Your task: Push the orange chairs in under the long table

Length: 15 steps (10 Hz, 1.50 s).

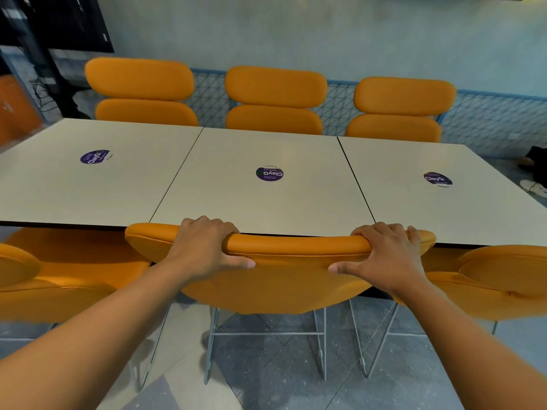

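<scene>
Middle near-side orange chair point(275, 279): padded, smooth leather-like backrest on thin wire-metal legs, its top roll meeting the near edge of the long table point(266, 202). The left hand point(204, 247) and right hand point(384, 253) each grip that roll, fingers curled over the top, thumbs pressed on the back face. Judged step: the push-in of this chair looks at or near its end, so the next move likely calls for letting go and checking the neighbouring near-side chairs; table is three matte off-white slabs, each with a round purple sticker point(269, 174), and three more orange chairs point(275, 99) sit tucked along the far side.
</scene>
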Each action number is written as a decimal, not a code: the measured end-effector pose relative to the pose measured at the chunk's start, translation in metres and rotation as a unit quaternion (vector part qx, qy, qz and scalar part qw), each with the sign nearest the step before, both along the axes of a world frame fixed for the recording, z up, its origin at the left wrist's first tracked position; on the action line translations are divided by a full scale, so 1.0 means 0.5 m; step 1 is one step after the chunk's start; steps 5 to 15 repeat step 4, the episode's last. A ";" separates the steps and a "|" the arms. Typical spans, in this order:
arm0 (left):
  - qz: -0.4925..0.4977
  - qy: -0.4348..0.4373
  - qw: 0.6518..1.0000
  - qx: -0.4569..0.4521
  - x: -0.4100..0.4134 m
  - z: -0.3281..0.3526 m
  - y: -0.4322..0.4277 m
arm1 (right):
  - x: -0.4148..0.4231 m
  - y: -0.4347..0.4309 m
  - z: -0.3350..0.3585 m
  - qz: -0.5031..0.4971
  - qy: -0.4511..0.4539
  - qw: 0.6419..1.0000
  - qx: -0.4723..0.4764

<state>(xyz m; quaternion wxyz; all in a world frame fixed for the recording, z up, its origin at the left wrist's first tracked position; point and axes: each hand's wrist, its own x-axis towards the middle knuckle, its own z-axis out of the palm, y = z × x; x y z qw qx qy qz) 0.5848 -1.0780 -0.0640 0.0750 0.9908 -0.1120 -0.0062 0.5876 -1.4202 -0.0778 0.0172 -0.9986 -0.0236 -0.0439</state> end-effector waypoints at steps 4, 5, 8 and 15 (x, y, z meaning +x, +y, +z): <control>0.030 0.001 0.986 -0.163 0.014 0.139 0.003 | 0.016 0.058 0.127 0.069 0.076 0.975 0.198; 0.030 0.001 0.986 -0.163 0.014 0.139 0.003 | 0.016 0.058 0.127 0.069 0.076 0.975 0.198; 0.030 0.001 0.986 -0.163 0.014 0.139 0.003 | 0.016 0.058 0.127 0.069 0.076 0.975 0.198; 0.030 0.001 0.986 -0.163 0.014 0.139 0.003 | 0.016 0.058 0.127 0.069 0.076 0.975 0.198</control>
